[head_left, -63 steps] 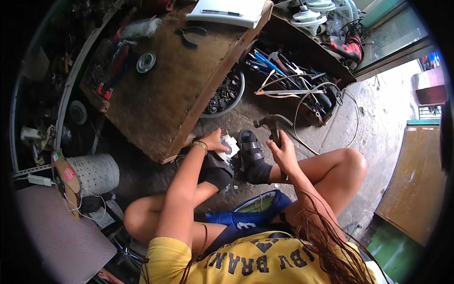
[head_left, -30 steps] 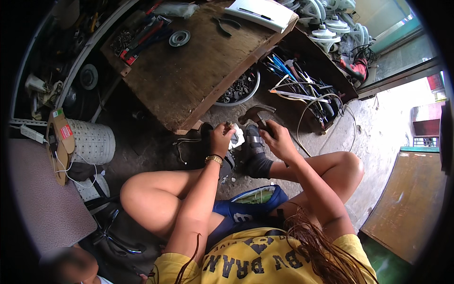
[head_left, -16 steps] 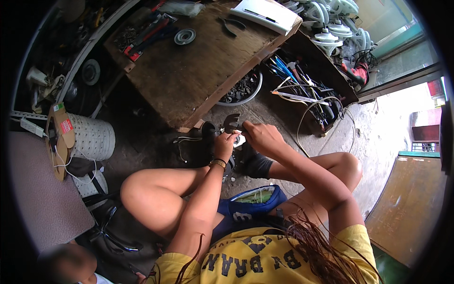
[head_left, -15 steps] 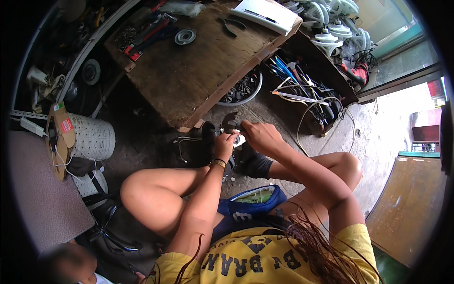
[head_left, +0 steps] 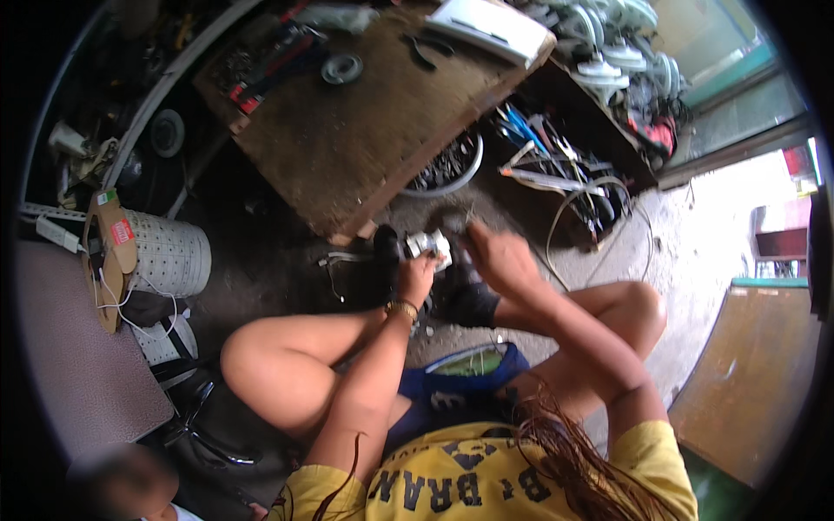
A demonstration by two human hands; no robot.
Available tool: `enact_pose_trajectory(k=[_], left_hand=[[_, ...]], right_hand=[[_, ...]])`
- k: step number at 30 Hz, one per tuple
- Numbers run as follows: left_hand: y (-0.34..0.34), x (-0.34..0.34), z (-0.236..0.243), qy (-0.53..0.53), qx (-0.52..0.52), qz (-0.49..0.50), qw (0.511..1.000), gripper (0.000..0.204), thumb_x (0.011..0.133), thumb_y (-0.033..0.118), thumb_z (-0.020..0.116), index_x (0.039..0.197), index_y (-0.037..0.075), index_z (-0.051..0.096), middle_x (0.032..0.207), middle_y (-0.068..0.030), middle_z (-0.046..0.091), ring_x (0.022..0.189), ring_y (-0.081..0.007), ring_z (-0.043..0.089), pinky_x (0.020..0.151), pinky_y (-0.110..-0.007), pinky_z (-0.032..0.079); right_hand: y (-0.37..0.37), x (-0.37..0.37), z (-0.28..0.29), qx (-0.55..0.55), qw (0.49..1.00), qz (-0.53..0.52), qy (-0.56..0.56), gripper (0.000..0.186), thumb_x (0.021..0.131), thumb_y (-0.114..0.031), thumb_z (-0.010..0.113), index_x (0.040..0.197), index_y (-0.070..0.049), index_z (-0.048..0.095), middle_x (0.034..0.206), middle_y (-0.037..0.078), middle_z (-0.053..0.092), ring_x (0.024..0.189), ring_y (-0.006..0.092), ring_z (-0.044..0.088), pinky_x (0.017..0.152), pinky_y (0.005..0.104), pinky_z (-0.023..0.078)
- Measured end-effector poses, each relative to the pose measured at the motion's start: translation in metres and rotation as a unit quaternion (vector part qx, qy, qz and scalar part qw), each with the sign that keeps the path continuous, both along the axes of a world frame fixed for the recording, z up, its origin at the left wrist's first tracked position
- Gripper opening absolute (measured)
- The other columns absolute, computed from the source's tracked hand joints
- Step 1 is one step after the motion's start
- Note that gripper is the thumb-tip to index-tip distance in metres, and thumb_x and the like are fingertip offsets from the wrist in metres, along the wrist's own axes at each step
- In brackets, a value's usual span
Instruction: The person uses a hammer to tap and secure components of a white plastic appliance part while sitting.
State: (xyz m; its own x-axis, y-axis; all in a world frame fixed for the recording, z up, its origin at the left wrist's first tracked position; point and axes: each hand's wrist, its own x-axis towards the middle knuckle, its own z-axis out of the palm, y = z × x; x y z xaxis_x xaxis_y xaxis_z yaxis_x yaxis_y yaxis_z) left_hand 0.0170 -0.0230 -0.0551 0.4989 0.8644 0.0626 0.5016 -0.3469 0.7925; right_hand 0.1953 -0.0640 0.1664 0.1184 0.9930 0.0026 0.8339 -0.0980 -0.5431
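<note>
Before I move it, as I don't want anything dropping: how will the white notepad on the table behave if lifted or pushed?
The notepad looks like paper, so probably light and bendy. The pen on it will likely slide or roll if tilted. Lying near the edge of the wooden table, the notepad might tip off if pushed outward.

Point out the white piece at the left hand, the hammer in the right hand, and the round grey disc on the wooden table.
White piece (head_left: 422, 241): head view, on its upper left part.
Hammer (head_left: 448, 220): head view, on its blurred head.
Round grey disc (head_left: 341, 69): head view, near its centre.
</note>
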Motion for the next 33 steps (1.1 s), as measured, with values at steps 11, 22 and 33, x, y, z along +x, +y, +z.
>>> enact_pose_trajectory(k=[11,22,33], left_hand=[[-0.014,-0.006,0.000,-0.168,-0.034,-0.018,0.985,0.019,0.090,0.024,0.063,0.092,0.007,0.071,0.078,-0.0184,0.068,0.074,-0.0375,0.067,0.062,-0.043,0.052],[-0.013,0.017,0.030,-0.026,0.008,-0.159,0.987,0.017,0.089,0.022,0.066,0.096,0.008,0.073,0.084,-0.0179,0.069,0.080,-0.0354,0.068,0.066,-0.041,0.054],[-0.021,0.005,0.018,-0.046,-0.073,-0.090,0.992,0.011,0.089,0.016,0.067,0.094,0.007,0.072,0.073,-0.0181,0.066,0.071,-0.0341,0.067,0.059,-0.039,0.050]], right_hand=[[-0.068,-0.008,-0.035,-0.094,0.995,-0.040,-0.007,0.022,0.095,-0.028,0.057,0.102,-0.008,0.051,0.068,0.024,0.062,0.067,0.0465,0.061,0.060,0.0547,0.048],[-0.067,-0.003,-0.030,-0.108,0.993,-0.044,-0.006,0.022,0.094,-0.026,0.059,0.098,-0.006,0.051,0.075,0.021,0.065,0.069,0.0434,0.063,0.060,0.0521,0.049],[-0.080,-0.006,-0.037,-0.129,0.986,-0.096,0.049,0.019,0.093,-0.021,0.062,0.099,-0.005,0.054,0.081,0.023,0.064,0.076,0.0457,0.062,0.065,0.0517,0.047]])
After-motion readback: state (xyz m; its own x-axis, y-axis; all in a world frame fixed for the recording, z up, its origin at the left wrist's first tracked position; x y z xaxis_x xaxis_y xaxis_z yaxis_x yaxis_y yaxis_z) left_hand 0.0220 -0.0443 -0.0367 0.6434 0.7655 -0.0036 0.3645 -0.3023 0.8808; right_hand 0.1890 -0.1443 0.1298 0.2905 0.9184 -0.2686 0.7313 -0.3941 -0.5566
